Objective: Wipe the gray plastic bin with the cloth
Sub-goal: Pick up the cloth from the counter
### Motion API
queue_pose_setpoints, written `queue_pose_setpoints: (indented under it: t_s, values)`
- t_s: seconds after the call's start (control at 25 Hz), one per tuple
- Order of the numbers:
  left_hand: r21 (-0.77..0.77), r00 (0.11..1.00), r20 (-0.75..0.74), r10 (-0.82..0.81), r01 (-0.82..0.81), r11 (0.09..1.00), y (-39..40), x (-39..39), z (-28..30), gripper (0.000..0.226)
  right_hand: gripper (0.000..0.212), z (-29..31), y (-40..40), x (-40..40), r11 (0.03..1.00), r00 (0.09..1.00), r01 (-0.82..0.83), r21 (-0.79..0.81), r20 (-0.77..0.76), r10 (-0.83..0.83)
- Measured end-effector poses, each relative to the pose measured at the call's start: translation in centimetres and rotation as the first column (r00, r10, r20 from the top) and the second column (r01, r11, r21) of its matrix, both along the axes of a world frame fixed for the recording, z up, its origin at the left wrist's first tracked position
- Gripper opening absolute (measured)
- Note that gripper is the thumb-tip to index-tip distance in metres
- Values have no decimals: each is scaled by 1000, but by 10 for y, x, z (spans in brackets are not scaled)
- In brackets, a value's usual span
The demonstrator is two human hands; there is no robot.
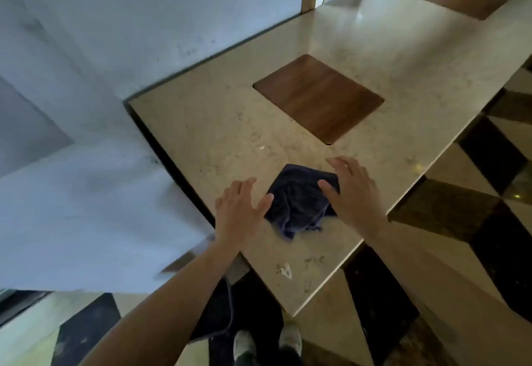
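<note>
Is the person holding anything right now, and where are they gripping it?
Nothing is held. Both hands, left and right, are open, flanking the dark cloth lying on the counter.

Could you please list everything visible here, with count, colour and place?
cloth: one, dark blue, crumpled on the counter near its front end, between the hands
counter: one, beige stone, running away to the upper right
wooden panels: two, brown, set into the counter top, one near, one far
paper scrap: one, white, near the counter's front edge
floor: dark and cream tiles
gray bin: none clearly in view
left hand: open, beside the cloth
right hand: open, fingers spread, thumb over the cloth
shoes: two, pale, bottom edge
</note>
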State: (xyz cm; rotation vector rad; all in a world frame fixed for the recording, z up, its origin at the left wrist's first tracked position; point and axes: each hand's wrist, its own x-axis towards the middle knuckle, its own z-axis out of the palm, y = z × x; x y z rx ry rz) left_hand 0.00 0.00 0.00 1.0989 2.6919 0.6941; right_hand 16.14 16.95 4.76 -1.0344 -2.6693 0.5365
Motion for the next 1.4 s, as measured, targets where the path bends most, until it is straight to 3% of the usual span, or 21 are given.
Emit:
queue_pose_setpoints:
  t_s: [0.12,0.2,0.4,0.56,0.68,0.92,1.04,1.12,1.2,1.4]
  values:
    - [-192,999,-41,-5,-3,981,19,-13,-36,64,54,-39,17,-28,999,972,-30,-34,232,37]
    - [-236,1000,1,-25,25,971,28,-16,-49,63,55,-58,24,-41,996,922,-46,-80,381,73]
    - [-227,994,111,-13,38,973,47,-18,-59,41,55,-72,33,-53,998,885,48,-46,464,-21]
    - [-217,951,307,45,24,976,60,-23,-56,15,44,-72,39,-60,995,892,96,-39,446,-69]
    - [-234,937,347,35,50,971,64,-26,-55,10,34,-72,39,-60,985,929,147,-93,355,-105]
    - [-139,881,472,34,36,990,63,-29,-42,18,11,-48,37,-45,951,996,78,-299,62,-63]
    - [73,780,623,-65,25,997,69,-32,-13,51,12,-15,34,-43,947,997,-76,-311,-21,73]
    - [230,764,606,-222,99,968,71,-36,13,66,15,9,33,-43,946,982,-187,-265,-40,183]
    - [293,780,535,-324,189,937,69,-39,40,58,19,34,34,-42,952,967,-255,-171,-52,250]
    - [365,789,468,-399,239,900,49,-31,121,36,26,103,38,-28,964,961,-264,16,-81,265]
